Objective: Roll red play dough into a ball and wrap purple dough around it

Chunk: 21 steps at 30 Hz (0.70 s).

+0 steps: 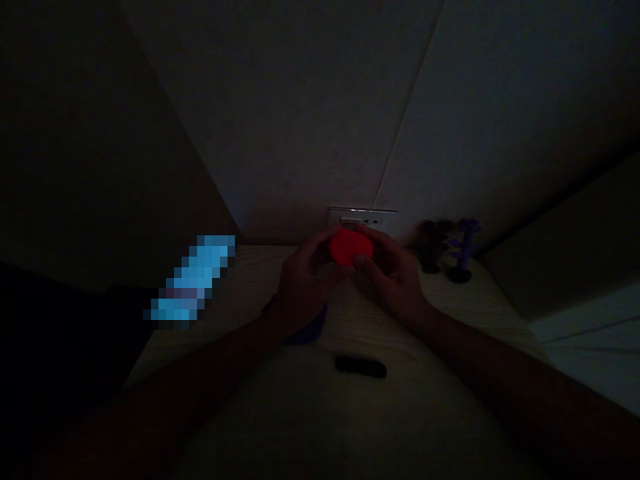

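Note:
Both my hands hold a bright red round disc [351, 247] above the back of the table, just in front of a wall socket. My left hand [304, 277] grips its left side, fingers curled behind and thumb at the lower edge. On the other side my right hand [395, 273] is closed on it, its thumb pressing the lower right face. What the disc is I cannot tell in this dim light. Beneath my left wrist lies a dark blue item [307, 328], partly hidden by the arm. Nearer to me rests a short black oblong object [361, 366].
The wall socket [385, 217] sits low on the wall behind my hands. Two small dark stands, one reddish [434, 247] and one purple [464, 250], are at the back right of the wooden table [370, 427]. A lit, pixelated screen [195, 280] is at the left edge.

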Each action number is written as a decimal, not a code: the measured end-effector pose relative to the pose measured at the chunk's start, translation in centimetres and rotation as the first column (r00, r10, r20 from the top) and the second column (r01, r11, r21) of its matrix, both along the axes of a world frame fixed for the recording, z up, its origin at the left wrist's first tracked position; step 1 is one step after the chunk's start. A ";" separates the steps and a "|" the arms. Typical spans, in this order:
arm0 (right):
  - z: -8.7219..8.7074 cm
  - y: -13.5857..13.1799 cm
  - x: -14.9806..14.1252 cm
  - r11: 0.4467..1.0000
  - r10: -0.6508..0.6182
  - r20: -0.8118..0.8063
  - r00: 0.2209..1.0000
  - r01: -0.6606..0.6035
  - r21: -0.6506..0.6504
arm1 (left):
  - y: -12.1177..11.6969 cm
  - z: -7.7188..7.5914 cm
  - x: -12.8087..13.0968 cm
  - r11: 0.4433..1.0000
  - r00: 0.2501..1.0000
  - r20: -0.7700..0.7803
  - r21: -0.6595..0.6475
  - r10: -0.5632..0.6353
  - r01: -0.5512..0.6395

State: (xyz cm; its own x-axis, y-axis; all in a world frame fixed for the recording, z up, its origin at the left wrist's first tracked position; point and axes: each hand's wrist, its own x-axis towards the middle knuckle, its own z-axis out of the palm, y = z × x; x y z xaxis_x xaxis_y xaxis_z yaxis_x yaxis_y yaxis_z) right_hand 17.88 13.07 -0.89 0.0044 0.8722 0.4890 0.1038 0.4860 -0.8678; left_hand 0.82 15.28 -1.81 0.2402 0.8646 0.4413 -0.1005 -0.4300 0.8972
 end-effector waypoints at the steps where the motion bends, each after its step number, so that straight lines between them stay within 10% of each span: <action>1: 0.0 0.0 0.0 1.000 -0.005 0.008 1.000 0.006 -0.005 | 0.0 0.0 0.0 1.000 1.000 -0.004 0.002 -0.002 0.002; 21: -1.1 -0.2 0.0 0.998 0.046 0.076 0.996 -0.048 0.027 | 1.6 -0.7 -0.1 0.981 0.991 0.111 -0.173 -0.070 0.088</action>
State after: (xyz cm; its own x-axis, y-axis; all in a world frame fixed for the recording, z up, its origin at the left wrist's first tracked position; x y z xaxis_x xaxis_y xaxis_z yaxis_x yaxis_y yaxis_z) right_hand 17.86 12.90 -1.94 -0.0743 0.8561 0.5114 0.1445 0.5167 -0.8439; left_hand 0.73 16.89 -2.47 0.2716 0.9114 0.3093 -0.2249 -0.2524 0.9411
